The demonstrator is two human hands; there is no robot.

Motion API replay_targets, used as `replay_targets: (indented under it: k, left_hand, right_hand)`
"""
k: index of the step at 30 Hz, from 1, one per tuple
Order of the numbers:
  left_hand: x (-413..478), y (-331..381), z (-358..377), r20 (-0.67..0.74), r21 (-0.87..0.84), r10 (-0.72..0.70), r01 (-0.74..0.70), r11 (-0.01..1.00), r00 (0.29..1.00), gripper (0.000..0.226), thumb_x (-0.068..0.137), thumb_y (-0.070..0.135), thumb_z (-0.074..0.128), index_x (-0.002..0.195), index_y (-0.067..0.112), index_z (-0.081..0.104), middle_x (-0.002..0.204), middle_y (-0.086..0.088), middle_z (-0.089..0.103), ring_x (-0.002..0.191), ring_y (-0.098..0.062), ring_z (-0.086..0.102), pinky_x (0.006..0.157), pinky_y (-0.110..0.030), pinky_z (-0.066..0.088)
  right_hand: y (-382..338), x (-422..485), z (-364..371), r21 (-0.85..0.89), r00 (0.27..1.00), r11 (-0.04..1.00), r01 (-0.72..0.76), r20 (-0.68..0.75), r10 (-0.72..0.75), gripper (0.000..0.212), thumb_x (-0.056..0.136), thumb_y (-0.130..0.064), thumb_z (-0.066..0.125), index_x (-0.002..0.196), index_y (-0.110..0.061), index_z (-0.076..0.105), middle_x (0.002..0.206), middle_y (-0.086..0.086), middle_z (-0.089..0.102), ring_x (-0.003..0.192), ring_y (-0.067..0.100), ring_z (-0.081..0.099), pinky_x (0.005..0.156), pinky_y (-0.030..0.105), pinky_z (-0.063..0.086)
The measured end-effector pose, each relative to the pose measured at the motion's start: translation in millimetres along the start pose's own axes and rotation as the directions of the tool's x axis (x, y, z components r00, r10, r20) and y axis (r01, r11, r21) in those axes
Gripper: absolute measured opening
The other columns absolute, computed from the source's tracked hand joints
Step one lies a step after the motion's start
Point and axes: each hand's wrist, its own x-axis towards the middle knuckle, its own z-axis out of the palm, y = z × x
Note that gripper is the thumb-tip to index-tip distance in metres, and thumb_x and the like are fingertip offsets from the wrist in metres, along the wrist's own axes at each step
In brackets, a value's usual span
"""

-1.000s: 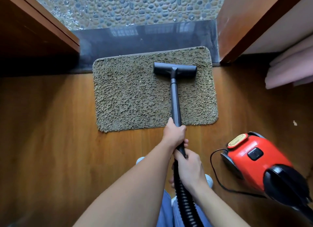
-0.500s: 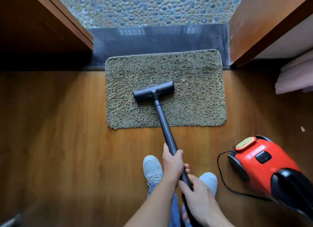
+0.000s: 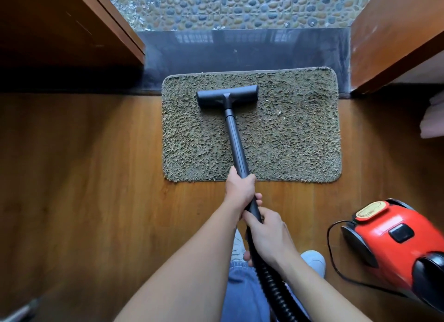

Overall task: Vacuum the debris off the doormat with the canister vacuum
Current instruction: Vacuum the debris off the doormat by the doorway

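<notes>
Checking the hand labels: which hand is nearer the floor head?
Left. The left hand holds the wand at the near edge of the mat, closest to the floor head; the right hand holds it just behind, by the hose.

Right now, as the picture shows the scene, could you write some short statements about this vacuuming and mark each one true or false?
1. The floor nozzle rests on the far part of the doormat. True.
2. Only one hand holds the vacuum's tube. False: the left hand grips the wand, and the right hand grips just behind it, where the hose joins.
3. The red canister vacuum stands on the doormat. False: it sits on the wooden floor, at the person's right, clear of the mat.
4. A few pale specks show on the mat to the right of the nozzle. True.
</notes>
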Motion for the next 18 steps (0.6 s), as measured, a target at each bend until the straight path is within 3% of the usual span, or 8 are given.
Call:
replay_targets:
  k: [6, 9, 11, 15, 18]
  left_hand:
    - [-20.4, -19.8, 4.3, 0.022, -0.037, -0.045, 0.046, 0.998, 0.999, 0.029, 0.095, 0.005, 0.047, 0.123, 0.007, 0.044, 0.085, -0.012, 0.049, 0.035, -0.013, 0.049, 0.037, -0.022, 0.043]
    - [-41.8, -43.3, 14.7, 0.036, -0.055, -0.083, 0.085, 0.995, 0.996, 0.03, 0.094, 0.005, 0.046, 0.124, 0.009, 0.043, 0.081, -0.01, 0.048, 0.037, -0.013, 0.048, 0.037, -0.022, 0.043]
    - [-56.8, -58.5, 22.1, 0.049, -0.062, -0.105, 0.108, 0.992, 0.993, 0.034, 0.095, 0.006, 0.045, 0.128, 0.011, 0.042, 0.079, -0.009, 0.047, 0.038, -0.013, 0.048, 0.038, -0.022, 0.043]
    - [-73.9, -74.9, 31.6, 0.071, -0.055, -0.125, 0.129, 0.99, 0.99, 0.046, 0.096, 0.01, 0.048, 0.141, 0.015, 0.038, 0.078, -0.006, 0.048, 0.038, -0.012, 0.05, 0.039, -0.024, 0.045]
    - [-74.3, -74.1, 29.7, 0.062, -0.047, -0.109, 0.112, 0.993, 0.992, 0.046, 0.096, 0.011, 0.049, 0.141, 0.014, 0.038, 0.078, -0.005, 0.051, 0.039, -0.011, 0.051, 0.04, -0.024, 0.046]
  right_hand:
    - [15.7, -18.5, -4.9, -0.055, 1.0, 0.998, -0.023, 0.009, 0.024, 0.027, 0.1, -0.033, 0.055, 0.085, -0.01, 0.056, 0.059, 0.009, 0.058, 0.045, 0.034, 0.068, 0.044, 0.042, 0.055]
    - [38.2, -36.5, -15.7, -0.09, 0.999, 0.995, -0.047, 0.01, 0.048, 0.024, 0.102, -0.035, 0.053, 0.088, -0.015, 0.056, 0.048, 0.004, 0.056, 0.042, 0.03, 0.065, 0.04, 0.032, 0.049]
    - [56.1, -46.4, -22.2, -0.144, 0.999, 0.989, -0.04, 0.003, 0.04, 0.024, 0.101, -0.039, 0.053, 0.088, -0.02, 0.058, 0.045, 0.001, 0.057, 0.042, 0.024, 0.064, 0.044, 0.027, 0.047]
    - [79.7, -53.4, -33.3, -0.248, 0.999, 0.969, -0.003, -0.042, -0.008, 0.023, 0.098, -0.04, 0.059, 0.082, -0.024, 0.064, 0.054, -0.006, 0.056, 0.053, 0.007, 0.056, 0.058, 0.024, 0.043]
    - [77.7, -55.6, -32.3, -0.242, 1.0, 0.97, -0.009, -0.01, 0.007, 0.025, 0.099, -0.04, 0.056, 0.083, -0.023, 0.063, 0.057, 0.006, 0.065, 0.05, 0.014, 0.065, 0.06, 0.031, 0.051]
